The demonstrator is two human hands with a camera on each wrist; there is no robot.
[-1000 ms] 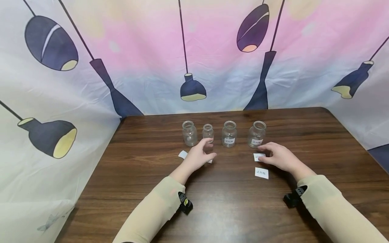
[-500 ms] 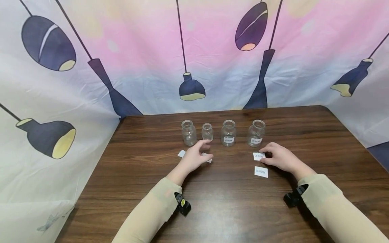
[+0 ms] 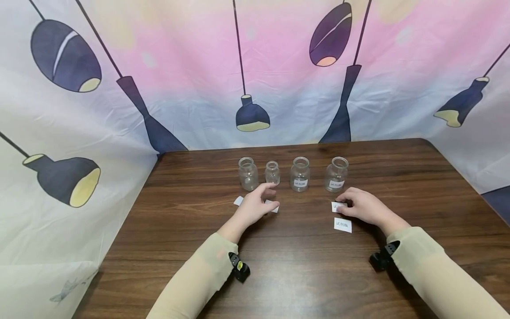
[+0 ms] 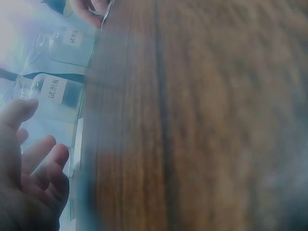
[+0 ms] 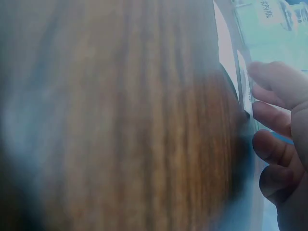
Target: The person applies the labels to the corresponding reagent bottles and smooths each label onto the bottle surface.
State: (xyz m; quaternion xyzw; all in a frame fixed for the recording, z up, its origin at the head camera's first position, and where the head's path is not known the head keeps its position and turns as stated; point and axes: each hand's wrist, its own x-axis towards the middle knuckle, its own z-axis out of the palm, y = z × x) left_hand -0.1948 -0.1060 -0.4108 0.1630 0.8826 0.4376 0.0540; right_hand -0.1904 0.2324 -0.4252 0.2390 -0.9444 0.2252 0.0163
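Observation:
My left hand (image 3: 253, 207) hovers low over two white slips on the table, with thumb and fingers spread and loosely bent. One slip (image 3: 272, 206) shows beyond its thumb and another slip (image 3: 238, 200) beside the knuckles; the hand covers parts of both. A small glass jar (image 3: 272, 172) stands just past its fingertips. My right hand (image 3: 364, 207) is at a handwritten paper label (image 3: 335, 206), thumb tip over it and index finger at its far edge. Its fingers (image 5: 272, 115) stay apart in the right wrist view; whether they touch the label is unclear.
A second written label (image 3: 342, 225) lies nearer on the brown wooden table (image 3: 287, 274). Two labelled glass jars (image 3: 300, 173) (image 3: 337, 174) and an unlabelled glass jar (image 3: 248, 173) stand in a row with the small one. A printed cloth (image 3: 279, 79) hangs behind.
My left hand has drawn slightly back from the small jar and then stayed still. My right hand shifted a little off its label, then back over it. Jars and slips keep their places.

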